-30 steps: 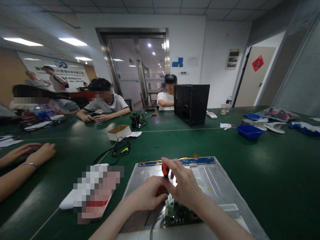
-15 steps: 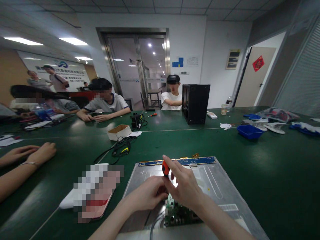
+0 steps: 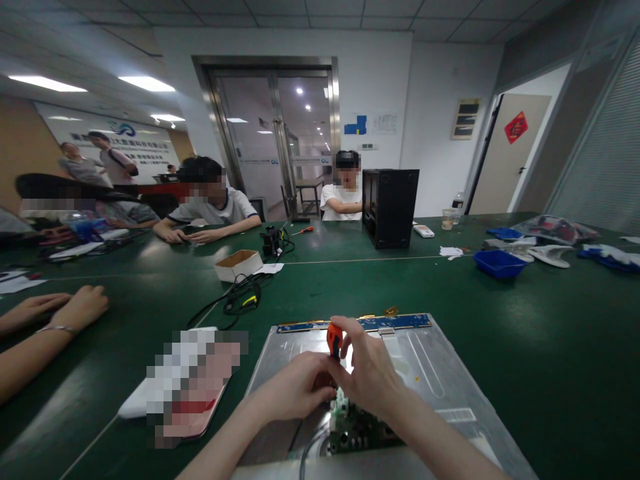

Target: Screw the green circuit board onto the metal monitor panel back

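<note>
A silver metal panel [image 3: 430, 373] lies flat on the green table in front of me, with a blue strip along its far edge and a green circuit board [image 3: 357, 430] near me. My right hand [image 3: 367, 373] is closed round the orange handle of a screwdriver [image 3: 334, 339], which stands upright over the board. My left hand [image 3: 295, 390] is closed in a pinch low on the screwdriver's shaft, just above the board. The tool's tip is hidden behind my fingers.
A blurred flat object [image 3: 187, 383] lies left of the panel. A black cable [image 3: 240, 297] and a small cardboard box [image 3: 239, 264] sit beyond it. A blue tray [image 3: 499, 263] and a black case [image 3: 391, 207] stand farther off. Another person's hands [image 3: 60, 308] rest at the left; several people sit across.
My right fingers have shifted round the orange handle, which now shows slightly higher and more to the right. The black case across the table was turned earlier. The person's hands at the left moved slightly.
</note>
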Available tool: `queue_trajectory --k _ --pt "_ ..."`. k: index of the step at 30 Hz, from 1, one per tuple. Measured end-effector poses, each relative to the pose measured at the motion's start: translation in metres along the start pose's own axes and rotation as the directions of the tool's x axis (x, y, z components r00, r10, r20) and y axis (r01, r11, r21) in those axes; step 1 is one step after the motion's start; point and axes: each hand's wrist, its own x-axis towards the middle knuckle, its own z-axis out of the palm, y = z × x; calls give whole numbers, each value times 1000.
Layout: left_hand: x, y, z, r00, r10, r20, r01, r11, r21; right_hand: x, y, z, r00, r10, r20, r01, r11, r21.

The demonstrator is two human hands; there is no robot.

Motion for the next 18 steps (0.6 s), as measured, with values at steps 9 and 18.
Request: queue_trajectory --k 9,18 --pt "-2 1 0 1000 -16 -17 16 1000 -17 2 -2 -3 997 -44 59 41 998 40" --pt "0 0 1 999 29 -20 -29 999 -14 -2 1 -1 998 -25 52 21 997 69"
